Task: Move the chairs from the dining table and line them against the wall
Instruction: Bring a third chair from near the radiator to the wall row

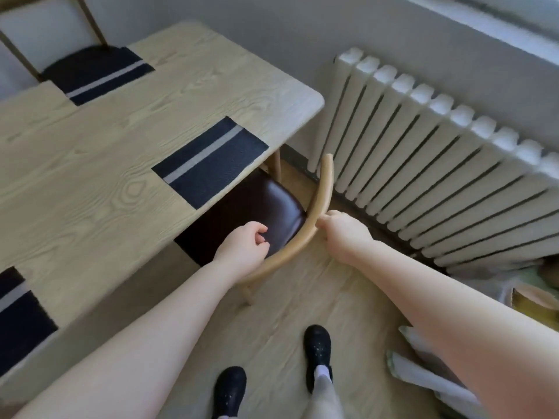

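Both hands (343, 229) on chair rail (314, 213) — table-side.

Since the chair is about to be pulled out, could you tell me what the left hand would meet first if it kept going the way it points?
Probably the chair's dark seat cushion, just ahead of the left hand; depth is unclear, so it might pass above it toward the dining table edge.

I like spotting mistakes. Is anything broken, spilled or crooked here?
Nothing looks broken or spilled. The placemats lie flat on the table, and the chair is tucked under it, with the right hand gripping its curved back. Only some blurry clutter sits on the floor by the radiator.
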